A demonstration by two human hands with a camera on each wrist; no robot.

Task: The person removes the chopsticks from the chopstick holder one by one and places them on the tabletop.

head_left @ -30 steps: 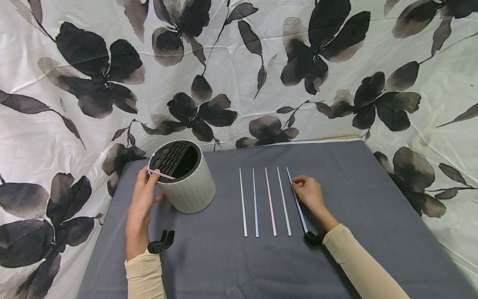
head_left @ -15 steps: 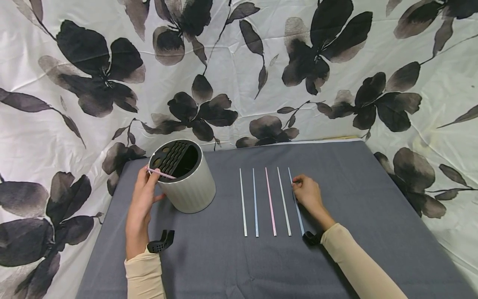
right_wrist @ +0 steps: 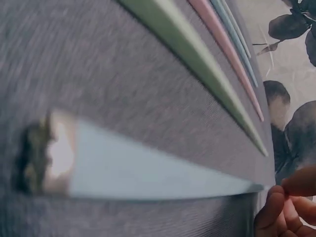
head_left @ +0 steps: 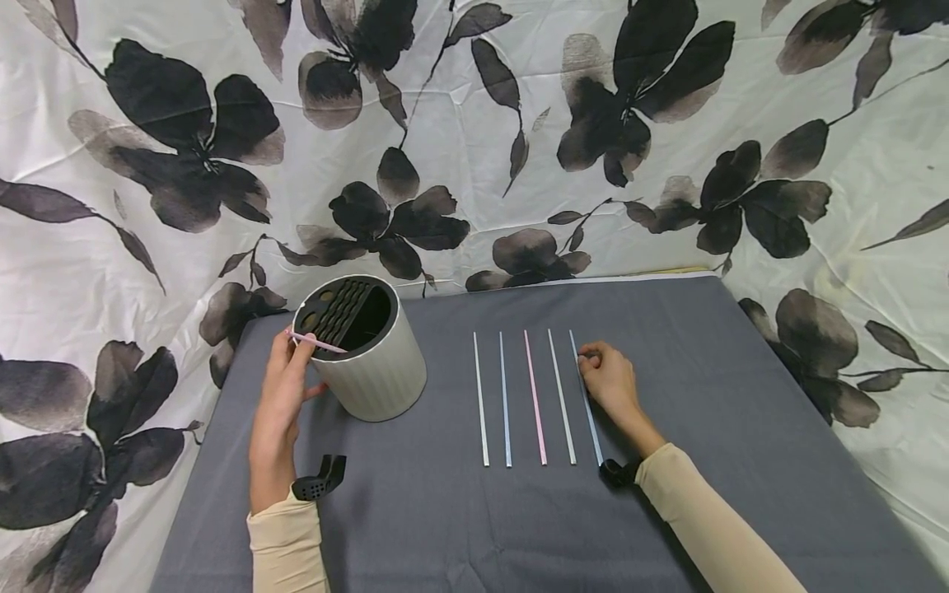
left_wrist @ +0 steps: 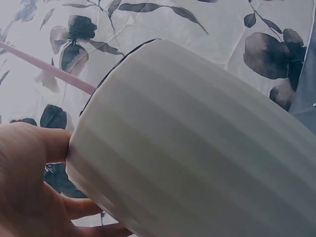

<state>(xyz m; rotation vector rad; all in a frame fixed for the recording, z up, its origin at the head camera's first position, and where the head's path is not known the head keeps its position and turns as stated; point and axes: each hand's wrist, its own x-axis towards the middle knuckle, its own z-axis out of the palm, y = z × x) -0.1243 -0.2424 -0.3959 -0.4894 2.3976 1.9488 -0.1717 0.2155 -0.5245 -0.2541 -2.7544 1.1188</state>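
My left hand holds a white ribbed cylindrical utensil holder by its side near the rim. A pink chopstick sticks out over that rim, beside my fingers; its lower part is hidden inside. With thumb and fingertips, my right hand pinches a light blue chopstick near its far, thin end. This chopstick lies at the right end of a row on the cloth. Left of it are a pale green chopstick, a pink chopstick, another blue chopstick and a whitish chopstick.
Dark slots and a larger opening form the holder's black insert. A grey cloth covers the table, and a white flower-printed sheet hangs behind it. Black straps circle both wrists.
The near end of the rightmost blue chopstick has swung slightly left, so it lies closer to parallel with the row. My left hand and the holder have stayed in place.
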